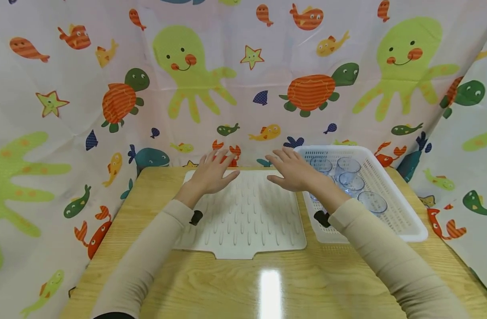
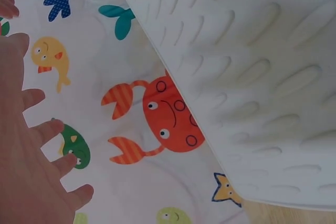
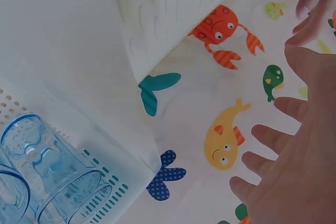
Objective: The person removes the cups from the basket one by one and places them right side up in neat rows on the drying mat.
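A white draining board [image 1: 243, 217] with raised oval ridges lies flat on the table. Over its far left part hovers my left hand [image 1: 211, 175], fingers spread and straight, holding nothing. My right hand [image 1: 293, 172] is held out the same way above the board's far right part, near the basket. In the left wrist view the left hand [image 2: 31, 145] shows its fingers apart, with the board [image 2: 273, 103] beyond it. The right wrist view has the right hand [image 3: 294, 156] bare too, and clear bluish drinking glasses [image 3: 58, 166] at lower left.
To the right of the board stands a white perforated plastic basket [image 1: 418, 231] with several glasses [image 1: 372, 202] inside. Behind and at both sides hangs a curtain [image 1: 243, 102] printed with sea animals. The wooden tabletop [image 1: 211, 283] extends in front of the board.
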Available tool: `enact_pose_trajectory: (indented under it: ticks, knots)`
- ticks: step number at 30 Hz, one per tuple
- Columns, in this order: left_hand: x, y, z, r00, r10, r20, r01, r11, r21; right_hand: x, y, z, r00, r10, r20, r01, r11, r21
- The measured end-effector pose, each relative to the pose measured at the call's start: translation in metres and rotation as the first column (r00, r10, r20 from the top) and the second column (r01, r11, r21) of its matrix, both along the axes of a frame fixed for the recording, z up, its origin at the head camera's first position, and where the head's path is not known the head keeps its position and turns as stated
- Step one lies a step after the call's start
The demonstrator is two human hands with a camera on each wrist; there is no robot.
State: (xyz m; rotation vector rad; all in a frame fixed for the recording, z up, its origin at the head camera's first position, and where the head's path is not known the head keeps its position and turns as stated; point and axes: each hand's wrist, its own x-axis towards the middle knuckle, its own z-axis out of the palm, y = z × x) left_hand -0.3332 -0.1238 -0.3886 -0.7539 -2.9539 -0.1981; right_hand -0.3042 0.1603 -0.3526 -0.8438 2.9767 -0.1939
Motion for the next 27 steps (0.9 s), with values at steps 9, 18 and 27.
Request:
enact_pose_trajectory:
  ticks: [9,18,27]
  knots:
    - [0.009,-0.011,-0.003,1.000,-0.022,-0.008,0.022,1.000,-0.002,0.015,0.014,0.000,0.998,0.032,-0.053,-0.031,0.999,0.025]
    - [0.020,-0.023,-0.002,0.999,-0.020,-0.038,0.020,1.000,0.001,0.031,0.033,0.006,0.996,0.034,-0.079,-0.034,0.999,0.010]
    - [0.032,-0.036,-0.005,1.000,-0.010,-0.012,0.010,1.000,0.000,0.048,0.051,0.010,0.998,0.016,-0.060,-0.017,1.000,-0.018]
